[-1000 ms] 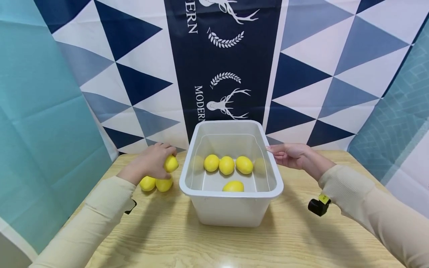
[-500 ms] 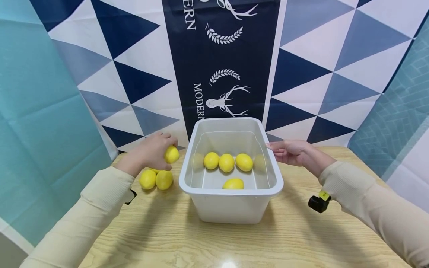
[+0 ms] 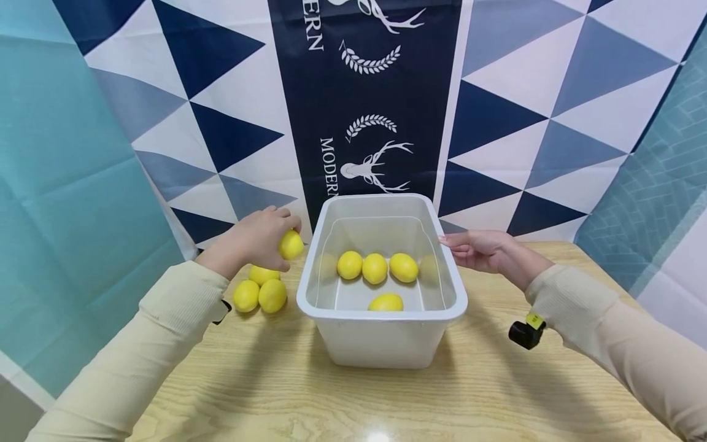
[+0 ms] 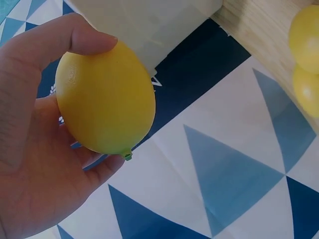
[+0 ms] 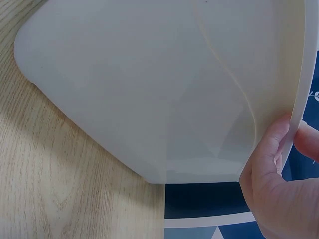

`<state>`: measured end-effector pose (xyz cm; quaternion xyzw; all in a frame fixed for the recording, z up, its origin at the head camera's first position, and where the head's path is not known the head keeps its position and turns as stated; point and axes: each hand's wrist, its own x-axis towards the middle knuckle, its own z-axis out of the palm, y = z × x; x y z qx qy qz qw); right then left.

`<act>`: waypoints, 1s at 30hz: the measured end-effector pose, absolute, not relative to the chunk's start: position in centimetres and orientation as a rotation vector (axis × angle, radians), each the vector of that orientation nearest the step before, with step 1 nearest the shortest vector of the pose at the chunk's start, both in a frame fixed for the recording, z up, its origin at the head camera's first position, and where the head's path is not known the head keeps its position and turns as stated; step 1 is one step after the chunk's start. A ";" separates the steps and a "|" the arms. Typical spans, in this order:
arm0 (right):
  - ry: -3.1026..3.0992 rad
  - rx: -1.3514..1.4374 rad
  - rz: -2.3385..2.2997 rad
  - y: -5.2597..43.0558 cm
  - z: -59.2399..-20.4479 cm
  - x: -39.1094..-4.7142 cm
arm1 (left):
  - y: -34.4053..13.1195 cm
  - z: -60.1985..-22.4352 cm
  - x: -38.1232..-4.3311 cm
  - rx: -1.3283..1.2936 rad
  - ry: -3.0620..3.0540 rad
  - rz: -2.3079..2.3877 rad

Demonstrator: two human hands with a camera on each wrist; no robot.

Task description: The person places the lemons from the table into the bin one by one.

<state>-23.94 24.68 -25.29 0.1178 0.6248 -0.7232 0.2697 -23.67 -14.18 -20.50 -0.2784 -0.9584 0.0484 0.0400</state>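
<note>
My left hand grips a yellow lemon, its thumb and fingers curled round the fruit, and a green stem end shows in the left wrist view. That hand is raised just left of the white plastic bin. Below it, three loose lemons sit grouped on the table. Several lemons lie inside the bin, among them a front lemon and a row with a middle lemon. My right hand pinches the bin's right rim between thumb and fingers.
The wooden table runs under the bin and the lemons. Behind stands a hanging cloth with triangles and deer prints, close to the bin's back. A teal sheet borders the left side.
My left hand has risen and moved right toward the bin with the lemon, uncovering a third lemon on the table. My right hand stays at the rim.
</note>
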 end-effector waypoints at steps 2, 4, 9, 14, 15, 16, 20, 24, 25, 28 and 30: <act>1.688 0.307 -1.946 24.6 -25.1 -24.0 | -14.0 -20.1 -23.8 -0.843 -2.943 0.150; 1.690 0.310 -1.947 24.6 -25.0 -24.0 | -13.9 -19.8 -23.8 -0.840 -2.949 0.144; 1.681 0.327 -1.958 24.7 -24.9 -23.9 | -13.4 -19.3 -23.7 -0.850 -2.962 0.118; 1.658 0.339 -1.965 24.7 -25.2 -23.9 | -13.0 -19.0 -23.6 -0.852 -2.977 0.100; 1.659 0.339 -1.962 24.7 -25.2 -23.9 | -12.9 -19.0 -23.6 -0.852 -2.981 0.102; 1.659 0.339 -1.963 24.7 -25.2 -23.9 | -12.8 -18.9 -23.6 -0.852 -2.986 0.104; 1.664 0.315 -1.957 24.6 -25.3 -23.8 | -12.4 -18.4 -23.6 -0.855 -3.000 0.113; 1.658 0.308 -1.956 24.6 -25.3 -23.9 | -11.7 -17.8 -23.6 -0.849 -3.016 0.103; 1.658 0.309 -1.956 24.6 -25.3 -23.9 | -11.5 -17.7 -23.6 -0.845 -3.018 0.100; 1.655 0.312 -1.957 24.6 -25.3 -23.9 | -11.0 -17.3 -23.6 -0.847 -3.019 0.098; 1.656 0.312 -1.956 24.6 -25.3 -24.0 | -10.7 -17.2 -23.6 -0.845 -3.021 0.097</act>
